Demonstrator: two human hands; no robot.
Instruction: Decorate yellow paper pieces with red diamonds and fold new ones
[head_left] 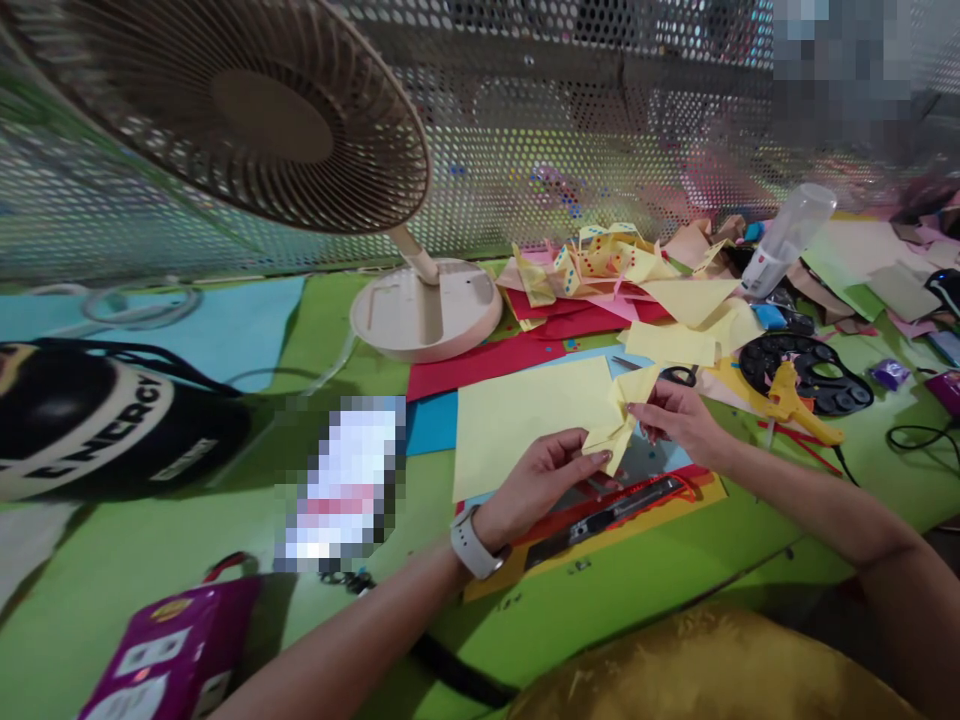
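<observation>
Between my two hands is a folded piece of pale yellow paper (pixel 621 418), held just above the table. My left hand (pixel 546 478), with a white watch (pixel 475 545) on its wrist, pinches the paper's lower left part between thumb and fingers. At the upper right side, my right hand (pixel 679 420) grips the paper's edge with its fingers closed. Beneath lies a larger flat yellow sheet (pixel 517 420) on blue and red sheets. Scissors (pixel 681 376) lie partly hidden behind the folded paper and my right hand. A black and red cutter (pixel 600 525) rests below my hands.
A fan on a round base (pixel 427 310) stands at the back. Cut paper scraps (pixel 607 265) pile beside it. A yellow glue gun (pixel 799 405), a black tray (pixel 836 375) and a clear bottle (pixel 791 240) are right. At left are a black ENERGY bag (pixel 112 425) and purple packet (pixel 180 640).
</observation>
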